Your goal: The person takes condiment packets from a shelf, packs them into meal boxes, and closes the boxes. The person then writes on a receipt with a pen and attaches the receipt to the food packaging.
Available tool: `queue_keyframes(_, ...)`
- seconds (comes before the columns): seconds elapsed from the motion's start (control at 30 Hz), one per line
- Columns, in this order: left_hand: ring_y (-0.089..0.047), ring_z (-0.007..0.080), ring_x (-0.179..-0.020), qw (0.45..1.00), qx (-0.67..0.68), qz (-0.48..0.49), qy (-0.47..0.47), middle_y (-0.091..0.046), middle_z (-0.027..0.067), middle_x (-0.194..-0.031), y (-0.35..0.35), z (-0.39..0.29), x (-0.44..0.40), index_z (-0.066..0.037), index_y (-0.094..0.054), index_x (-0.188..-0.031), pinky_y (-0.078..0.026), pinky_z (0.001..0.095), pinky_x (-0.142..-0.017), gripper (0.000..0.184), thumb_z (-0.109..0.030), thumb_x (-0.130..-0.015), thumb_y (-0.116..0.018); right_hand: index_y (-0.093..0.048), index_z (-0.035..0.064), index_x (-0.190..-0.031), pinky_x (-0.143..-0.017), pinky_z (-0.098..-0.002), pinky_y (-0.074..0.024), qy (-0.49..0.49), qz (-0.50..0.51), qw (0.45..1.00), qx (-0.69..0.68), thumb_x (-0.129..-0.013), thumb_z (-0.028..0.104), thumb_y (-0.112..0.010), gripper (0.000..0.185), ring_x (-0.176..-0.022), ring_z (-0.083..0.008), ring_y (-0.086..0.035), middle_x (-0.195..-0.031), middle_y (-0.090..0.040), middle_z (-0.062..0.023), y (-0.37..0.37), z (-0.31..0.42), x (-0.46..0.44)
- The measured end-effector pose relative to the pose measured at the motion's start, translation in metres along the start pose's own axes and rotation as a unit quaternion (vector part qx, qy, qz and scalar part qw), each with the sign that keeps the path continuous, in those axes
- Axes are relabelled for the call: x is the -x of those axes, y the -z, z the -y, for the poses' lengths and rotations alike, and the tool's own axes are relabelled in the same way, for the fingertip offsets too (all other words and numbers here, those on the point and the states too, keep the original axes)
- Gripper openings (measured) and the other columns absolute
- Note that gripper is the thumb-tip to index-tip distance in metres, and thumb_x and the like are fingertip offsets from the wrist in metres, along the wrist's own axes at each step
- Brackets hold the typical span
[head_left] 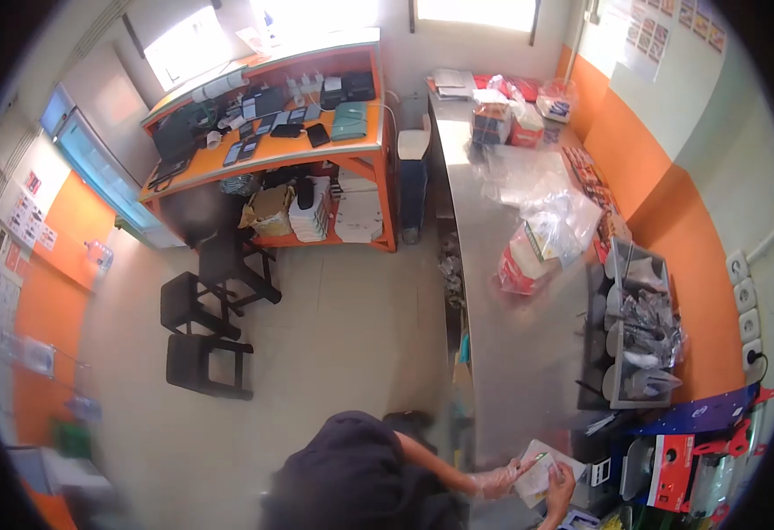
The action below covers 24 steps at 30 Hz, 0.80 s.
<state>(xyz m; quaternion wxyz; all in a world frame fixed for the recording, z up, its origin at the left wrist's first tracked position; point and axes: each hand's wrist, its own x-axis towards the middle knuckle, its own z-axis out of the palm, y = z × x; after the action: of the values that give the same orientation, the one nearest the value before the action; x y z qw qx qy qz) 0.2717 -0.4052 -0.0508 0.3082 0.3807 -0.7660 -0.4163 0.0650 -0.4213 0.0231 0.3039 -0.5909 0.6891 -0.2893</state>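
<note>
My left hand [496, 482], in a clear plastic glove, reaches in from a dark sleeve [352, 468] at the bottom. Its fingers are closed on the left edge of a white paper packet [535, 480], whose exact kind is hard to make out. On the packet's right side my right hand [561, 488] also grips it, fingers bent around the edge. Both hands are over the near end of a long metal counter [515, 380]. Just right of them lies a small white device [600, 472].
A grey divided bin [617, 344] of plastic-wrapped items stands along the right wall. Farther up the counter are a red-and-white package [528, 261] and plastic bags [528, 110]. Black stools [194, 360] stand on the floor, before an orange table [352, 146] holding several phones.
</note>
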Motion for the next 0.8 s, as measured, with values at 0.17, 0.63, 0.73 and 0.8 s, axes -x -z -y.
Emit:
queue_keyframes(0.17, -0.059, 0.0402, -0.099, 0.997, 0.018, 0.064, 0.047, -0.046, 0.0275, -0.126, -0.028, 0.019, 0.005, 0.003, -0.029, -0.153, -0.050, 0.0436, -0.088, 0.079, -0.010, -0.085, -0.069, -0.066, -0.0067, -0.106, -0.093, -0.0405, -0.0471, -0.001, -0.027, 1.000, -0.009, -0.092, 0.013, -0.069, 0.025, -0.097, -0.0315, -0.063, -0.102, -0.067, -0.0157, 0.002, -0.001, 0.022)
queue_keyframes(0.63, -0.061, 0.0408, -0.106, 0.997, -0.006, 0.071, 0.007, -0.049, 0.0227, -0.131, -0.060, -0.015, 0.047, -0.002, -0.037, -0.149, -0.053, 0.0482, -0.091, 0.079, -0.009, -0.079, -0.073, -0.060, -0.0104, -0.110, -0.100, -0.0434, -0.0444, -0.011, -0.041, 0.999, -0.004, -0.092, 0.015, -0.070, 0.033, -0.110, -0.0360, -0.054, -0.116, -0.056, -0.0196, 0.000, -0.091, 0.117)
queue_keyframes(0.73, -0.064, 0.0405, -0.099, 0.992, -0.018, 0.123, 0.026, -0.052, 0.0261, -0.120, -0.049, -0.019, 0.037, -0.002, -0.038, -0.149, -0.055, 0.0484, -0.081, 0.080, -0.016, -0.078, -0.073, -0.059, -0.0084, -0.113, -0.103, -0.0447, -0.0437, -0.074, -0.049, 0.991, -0.097, -0.092, 0.016, -0.071, 0.035, -0.115, -0.0371, -0.054, -0.120, -0.055, -0.0189, -0.001, -0.106, 0.118)
queue_keyframes(0.8, -0.065, 0.0420, -0.098, 0.985, -0.028, 0.169, 0.033, -0.053, 0.0283, -0.117, -0.039, -0.017, 0.029, -0.004, -0.037, -0.149, -0.056, 0.0484, -0.078, 0.082, -0.021, -0.077, -0.074, -0.062, -0.0043, -0.117, -0.098, -0.0401, -0.0473, -0.034, 0.007, 0.999, 0.010, -0.089, 0.020, -0.075, 0.040, -0.107, -0.0314, -0.060, -0.120, -0.058, -0.0137, 0.012, -0.120, 0.107)
